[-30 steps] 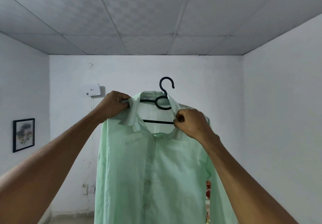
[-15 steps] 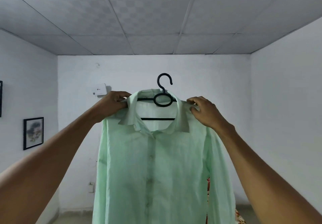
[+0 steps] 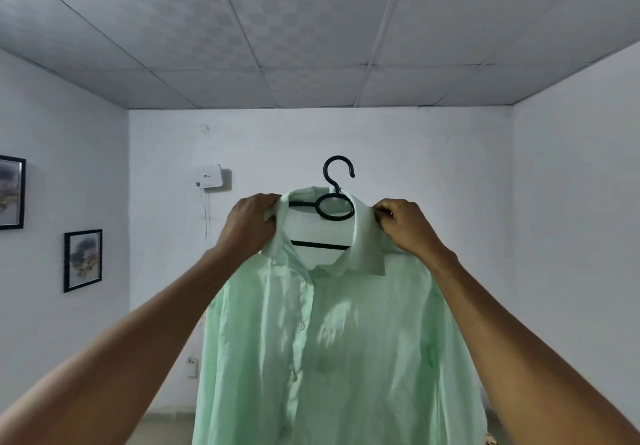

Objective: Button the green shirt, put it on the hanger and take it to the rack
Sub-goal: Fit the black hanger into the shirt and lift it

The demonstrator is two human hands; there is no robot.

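Note:
The pale green shirt (image 3: 322, 340) hangs buttoned on a black plastic hanger (image 3: 335, 206), held up in front of me at head height. The hanger's hook sticks up above the collar and catches on nothing. My left hand (image 3: 251, 226) grips the shirt's left shoulder by the collar. My right hand (image 3: 403, 226) pinches the right shoulder next to the collar. The hanger's arms are hidden inside the shirt. No rack is in view.
A white wall faces me with a small white box (image 3: 209, 176) mounted on it and a cable running down. Two framed pictures (image 3: 82, 260) hang on the left wall. A socket (image 3: 193, 363) sits low on the far wall.
My right hand has left the front of the collar and moved out to the right shoulder. The shirt has straightened on the hanger, and my view has swung slightly left.

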